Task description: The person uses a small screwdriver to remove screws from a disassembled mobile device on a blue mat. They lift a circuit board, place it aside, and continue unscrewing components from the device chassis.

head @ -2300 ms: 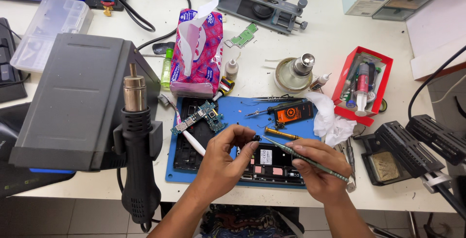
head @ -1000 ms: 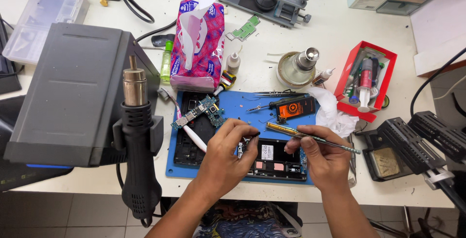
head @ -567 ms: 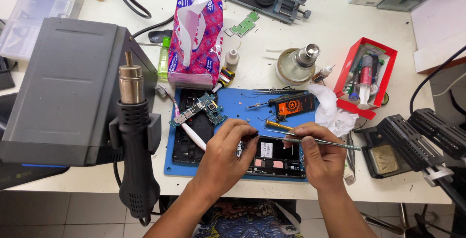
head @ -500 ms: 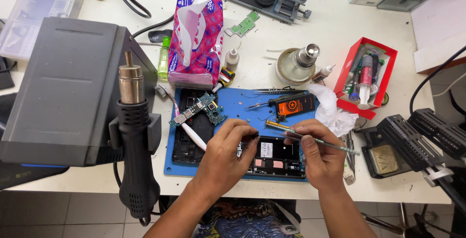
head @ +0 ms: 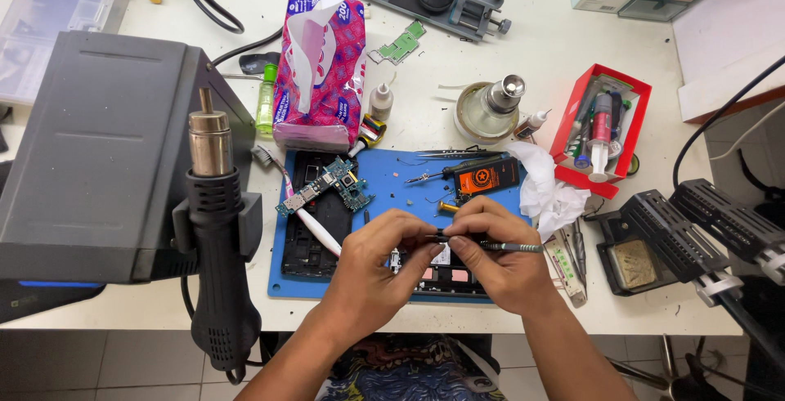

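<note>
White worktable under even light, pale tiled floor below

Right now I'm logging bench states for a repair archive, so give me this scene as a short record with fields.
left hand: left hand pinches the tip end of the slim metal tool
right hand: right hand grips the same tool's handle
under hands: opened phone on the blue mat
on mat: circuit board, orange-labelled battery, tweezers
left of mat: hot air gun on its grey station
behind mat: tissue pack
right: red tray
</note>
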